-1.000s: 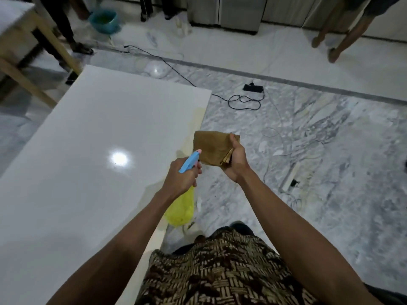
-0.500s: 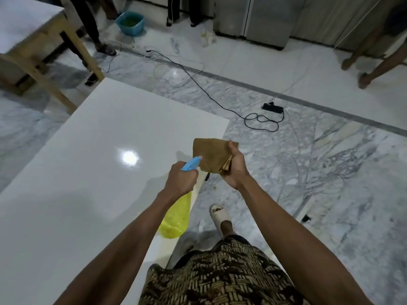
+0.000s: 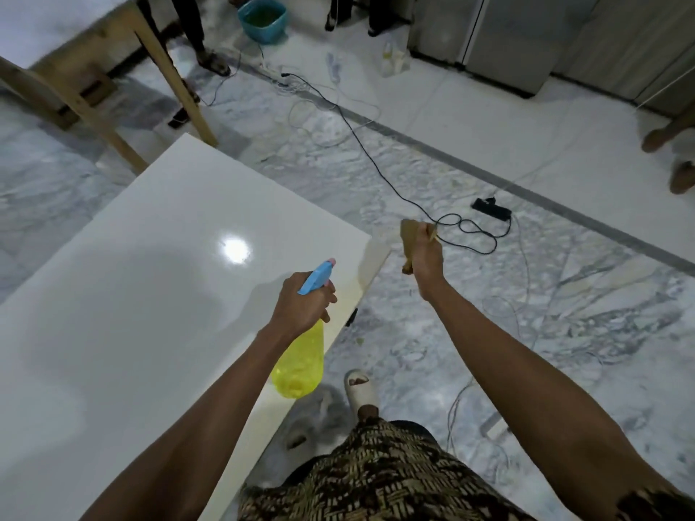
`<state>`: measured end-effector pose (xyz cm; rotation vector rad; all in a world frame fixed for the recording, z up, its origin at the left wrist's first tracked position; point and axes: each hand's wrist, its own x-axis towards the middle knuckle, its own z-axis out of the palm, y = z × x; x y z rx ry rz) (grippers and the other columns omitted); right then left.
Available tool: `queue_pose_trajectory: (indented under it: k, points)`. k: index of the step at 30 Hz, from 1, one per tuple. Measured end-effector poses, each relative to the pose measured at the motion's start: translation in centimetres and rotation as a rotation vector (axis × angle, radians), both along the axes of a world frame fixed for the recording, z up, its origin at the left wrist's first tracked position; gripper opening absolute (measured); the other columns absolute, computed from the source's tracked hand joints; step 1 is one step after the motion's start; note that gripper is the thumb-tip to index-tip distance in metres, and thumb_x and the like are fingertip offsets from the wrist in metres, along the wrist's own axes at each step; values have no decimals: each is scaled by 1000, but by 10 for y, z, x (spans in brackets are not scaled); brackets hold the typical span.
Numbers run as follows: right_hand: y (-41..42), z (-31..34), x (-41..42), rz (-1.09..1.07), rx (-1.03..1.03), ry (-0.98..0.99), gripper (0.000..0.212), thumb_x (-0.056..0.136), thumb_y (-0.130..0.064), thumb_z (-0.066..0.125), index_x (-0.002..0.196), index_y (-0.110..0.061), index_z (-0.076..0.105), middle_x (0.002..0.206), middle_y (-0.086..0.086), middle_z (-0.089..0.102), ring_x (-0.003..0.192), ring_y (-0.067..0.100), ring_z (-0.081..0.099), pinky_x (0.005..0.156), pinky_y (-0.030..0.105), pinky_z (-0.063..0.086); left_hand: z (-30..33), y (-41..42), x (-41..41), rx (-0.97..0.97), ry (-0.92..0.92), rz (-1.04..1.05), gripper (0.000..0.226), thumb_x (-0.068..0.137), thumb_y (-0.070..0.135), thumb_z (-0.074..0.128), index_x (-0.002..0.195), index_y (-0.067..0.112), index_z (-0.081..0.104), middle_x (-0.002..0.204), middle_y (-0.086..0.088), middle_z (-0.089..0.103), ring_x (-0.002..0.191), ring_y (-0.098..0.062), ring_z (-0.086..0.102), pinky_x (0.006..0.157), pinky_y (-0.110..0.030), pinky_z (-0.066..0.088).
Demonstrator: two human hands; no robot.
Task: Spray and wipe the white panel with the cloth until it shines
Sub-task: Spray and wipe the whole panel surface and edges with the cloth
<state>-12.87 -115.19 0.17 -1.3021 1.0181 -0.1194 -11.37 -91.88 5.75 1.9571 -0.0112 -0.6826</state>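
Note:
A large glossy white panel (image 3: 150, 280) lies flat at the left, with a bright light reflection on it. My left hand (image 3: 301, 306) grips a spray bottle (image 3: 301, 361) with a yellow body and a blue trigger head, held over the panel's right edge, nozzle pointing up and away. My right hand (image 3: 425, 257) grips a folded brown cloth (image 3: 409, 236), held edge-on in the air over the floor, to the right of the panel's far corner.
Black cables and a power strip (image 3: 490, 209) lie on the marble floor ahead. A wooden table's legs (image 3: 176, 80) stand beyond the panel, with a teal tub (image 3: 262, 20) further back. Other people's feet show at the top and at the far right (image 3: 673, 156). My sandalled foot (image 3: 361, 387) is beside the panel.
My hands have moved apart: the right hand has carried the cloth to the right and turned it edge-on. The view has tilted up, showing more of the floor ahead.

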Motion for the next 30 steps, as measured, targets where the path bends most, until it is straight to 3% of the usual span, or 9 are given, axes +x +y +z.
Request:
queue_pose_trajectory:
  k: [2,4,6,8,10,14,19,23,30]
  points:
    - [-20,-10,21,113,-192,-98,48,102,-48,40,136,-14,51,110,22,63,85,21,61,73,30,48,-1,-5,11,1,-16,25,26,78,4,59,99,12,73,113,-21,74,89,-49,72,49,-31,58]
    - [-34,-29,43,336,-516,-110,54,105,-40,32,149,-10,35,146,6,45,134,15,41,107,20,33,-2,-8,19,-23,-29,60,30,73,9,55,96,14,73,113,-14,75,89,-42,74,48,-30,57]
    - [-42,-66,64,574,-757,-45,53,106,-36,32,151,-7,30,161,13,21,150,26,14,123,40,16,-3,-10,25,-31,-37,78,38,71,11,53,101,19,75,106,-9,75,83,-33,74,49,-31,58]
    - [-35,-104,73,889,-849,47,54,106,-38,34,154,-14,26,163,16,8,152,32,3,123,49,8,-5,-9,32,0,-39,78,44,71,13,54,108,17,77,99,-9,74,76,-34,73,52,-36,60]
    - [-17,-135,66,1109,-965,102,62,102,-50,24,155,-16,21,163,16,7,151,36,3,123,49,2,-9,-7,37,24,-42,90,42,69,13,55,104,1,76,102,-2,76,70,-34,72,54,-39,61]
    - [10,-151,52,1065,-1072,92,70,102,-53,7,150,-11,37,157,23,28,145,44,23,118,58,14,-10,3,35,28,-26,108,21,79,6,58,96,3,70,98,5,75,57,-19,69,49,-30,57]
    - [26,-159,28,1112,-1124,56,62,102,-52,14,154,-20,27,164,13,12,151,32,6,121,49,-1,-13,19,25,46,-18,146,32,79,14,60,108,14,74,91,-17,72,52,-18,62,49,-23,54]
    - [43,-160,15,1109,-1149,44,60,101,-48,21,155,-22,23,164,12,10,151,32,5,120,46,-7,-19,37,9,103,-56,136,37,95,-5,58,123,14,73,99,-22,73,58,-25,63,50,-20,53]
    - [106,-161,-41,1199,-1165,16,62,99,-48,20,157,-25,15,165,8,4,152,30,-3,120,48,-7,-21,81,-39,110,-93,156,30,98,-5,57,113,18,69,98,-24,72,60,-23,61,49,-17,52]
